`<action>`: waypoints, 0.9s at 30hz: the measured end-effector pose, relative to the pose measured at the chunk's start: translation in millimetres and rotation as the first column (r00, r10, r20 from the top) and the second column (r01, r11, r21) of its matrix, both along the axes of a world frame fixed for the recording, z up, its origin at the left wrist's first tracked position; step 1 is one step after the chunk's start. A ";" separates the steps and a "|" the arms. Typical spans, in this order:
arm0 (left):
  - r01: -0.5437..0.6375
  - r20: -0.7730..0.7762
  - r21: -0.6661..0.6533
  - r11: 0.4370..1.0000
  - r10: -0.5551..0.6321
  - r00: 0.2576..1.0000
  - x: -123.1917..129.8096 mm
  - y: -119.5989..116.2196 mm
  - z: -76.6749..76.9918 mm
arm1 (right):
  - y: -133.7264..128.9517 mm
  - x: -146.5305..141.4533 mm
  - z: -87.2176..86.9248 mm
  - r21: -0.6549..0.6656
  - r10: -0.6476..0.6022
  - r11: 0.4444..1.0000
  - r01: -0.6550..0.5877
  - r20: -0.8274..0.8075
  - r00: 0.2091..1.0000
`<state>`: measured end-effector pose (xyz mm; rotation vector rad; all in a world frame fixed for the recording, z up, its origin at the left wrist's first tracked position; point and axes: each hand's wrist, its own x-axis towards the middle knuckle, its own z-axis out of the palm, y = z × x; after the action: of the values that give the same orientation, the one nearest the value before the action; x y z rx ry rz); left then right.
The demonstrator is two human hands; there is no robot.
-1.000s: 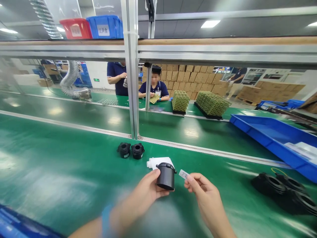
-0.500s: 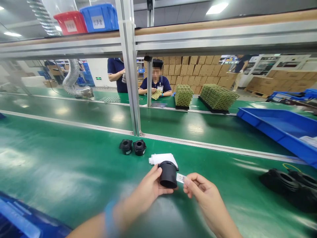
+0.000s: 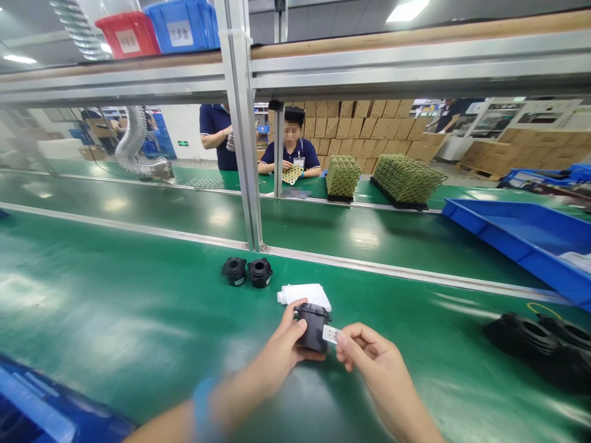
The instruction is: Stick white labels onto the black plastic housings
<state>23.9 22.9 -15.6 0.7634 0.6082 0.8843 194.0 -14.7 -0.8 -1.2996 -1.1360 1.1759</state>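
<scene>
My left hand is shut around a black plastic cylindrical housing, which it holds just above the green conveyor belt. My right hand pinches a small white label between thumb and finger. The label's left end is right beside the housing, and I cannot tell whether they touch. Behind the housing, a white moulded piece lies on the belt. Two small black ring-shaped parts stand side by side farther back.
A pile of larger black parts lies at the right of the belt, below a blue tray. A metal upright stands behind the belt. Beyond it, two co-workers stand or sit at another belt, among stacked cardboard boxes.
The label has moved left, closer to the housing. My left fingers have shifted higher around the housing, and the view has tilted slightly.
</scene>
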 end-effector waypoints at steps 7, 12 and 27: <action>0.009 0.038 0.022 1.000 -0.010 0.999 2.2 -3.4 -1.8 | -6.2 -7.2 -7.3 0.008 0.055 0.998 -0.056 0.069 0.996; 0.032 0.028 0.049 0.998 -0.033 0.999 1.5 -4.3 -3.9 | -7.9 -10.7 -6.0 0.008 0.026 1.000 -0.027 0.099 0.995; 0.063 -0.051 0.089 0.994 -0.059 0.997 -2.7 -7.1 -4.6 | -11.8 -13.1 -8.0 -0.021 -0.021 1.000 0.023 0.084 0.996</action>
<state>21.3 15.8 -20.2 0.8836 0.5874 0.8433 180.9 -26.4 -8.8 -1.3859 -1.1690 1.1290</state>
